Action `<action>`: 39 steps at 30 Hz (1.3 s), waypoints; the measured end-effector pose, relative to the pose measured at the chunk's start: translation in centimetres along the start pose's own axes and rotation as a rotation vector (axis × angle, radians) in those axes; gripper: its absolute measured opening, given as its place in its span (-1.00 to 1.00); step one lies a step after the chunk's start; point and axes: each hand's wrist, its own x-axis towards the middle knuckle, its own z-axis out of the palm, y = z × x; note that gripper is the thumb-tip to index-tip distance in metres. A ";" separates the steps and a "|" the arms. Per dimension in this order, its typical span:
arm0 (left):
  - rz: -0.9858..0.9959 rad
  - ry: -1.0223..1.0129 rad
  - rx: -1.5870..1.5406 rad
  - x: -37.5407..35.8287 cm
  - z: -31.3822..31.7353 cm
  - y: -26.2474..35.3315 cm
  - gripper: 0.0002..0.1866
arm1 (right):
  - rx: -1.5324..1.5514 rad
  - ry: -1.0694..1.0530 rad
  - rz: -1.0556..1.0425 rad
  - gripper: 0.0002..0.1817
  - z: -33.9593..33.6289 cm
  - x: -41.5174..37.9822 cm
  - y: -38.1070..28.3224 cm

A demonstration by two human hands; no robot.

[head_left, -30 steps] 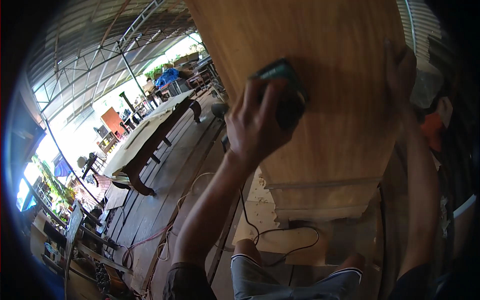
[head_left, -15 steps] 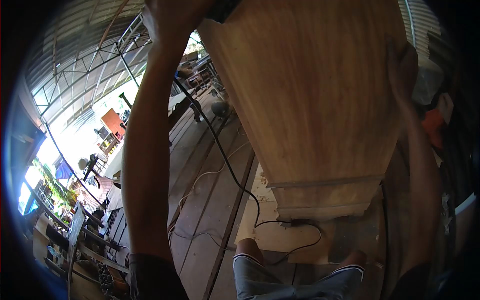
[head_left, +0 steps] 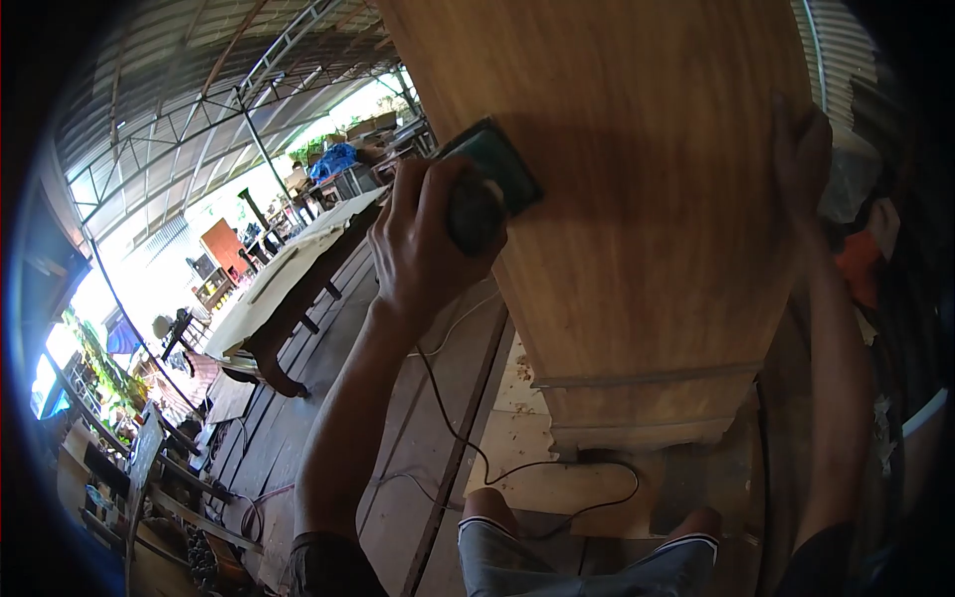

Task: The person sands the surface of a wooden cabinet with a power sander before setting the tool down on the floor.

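Note:
My left hand [head_left: 430, 224] is wrapped round a dark green electric sander [head_left: 502, 171], whose flat pad rests against the left part of a tall wooden panel [head_left: 637, 229]. The panel stands upright in front of me, with brown grain and moulded ridges near its lower end. At its right edge my right hand [head_left: 802, 159] grips the side; some of its fingers are in shadow. A dark power cord [head_left: 453, 423] hangs below my left hand and loops across the floor by the panel's foot.
Thin board sheets [head_left: 512, 453] lie on the plank floor [head_left: 388, 438] beneath the panel. To the left stands a long low table with curved legs [head_left: 288, 289]. Wooden chair parts [head_left: 149, 488] are piled at the lower left. Something orange [head_left: 860, 264] is behind my right arm.
My left hand has come down with the sander from the panel's top left to lower on its left side. The cord moved with it. My right hand stays at the right edge.

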 end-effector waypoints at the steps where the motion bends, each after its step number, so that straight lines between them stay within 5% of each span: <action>1: -0.003 -0.002 0.003 0.4 0.0 -0.1 -0.31 | 0.014 -0.011 0.013 -0.05 0.1 -0.1 -0.1; 9: 0.172 0.243 0.132 10.2 -0.2 -2.9 -0.36 | -0.052 -0.024 0.023 -0.04 -0.2 0.2 -0.3; 12: -0.014 0.193 0.007 13.8 -1.6 -1.3 -0.35 | -0.045 -0.019 0.028 -0.03 -0.3 0.2 -0.5; 13: 0.060 0.238 0.017 14.7 -1.5 -1.8 -0.36 | -0.042 -0.023 0.034 -0.02 -0.3 0.2 -0.5; 20: 0.171 0.208 0.139 10.2 -0.7 -2.7 -0.31 | -0.044 -0.070 0.020 -0.01 -0.3 0.4 0.1; 25: 0.138 -0.028 0.054 4.1 -0.9 -1.0 -0.32 | 0.003 -0.065 0.039 0.00 -0.5 0.0 -0.5; 39: 0.058 0.220 0.059 13.1 -2.2 -3.3 -0.37 | -0.040 0.003 0.005 -0.02 -0.1 0.0 -0.4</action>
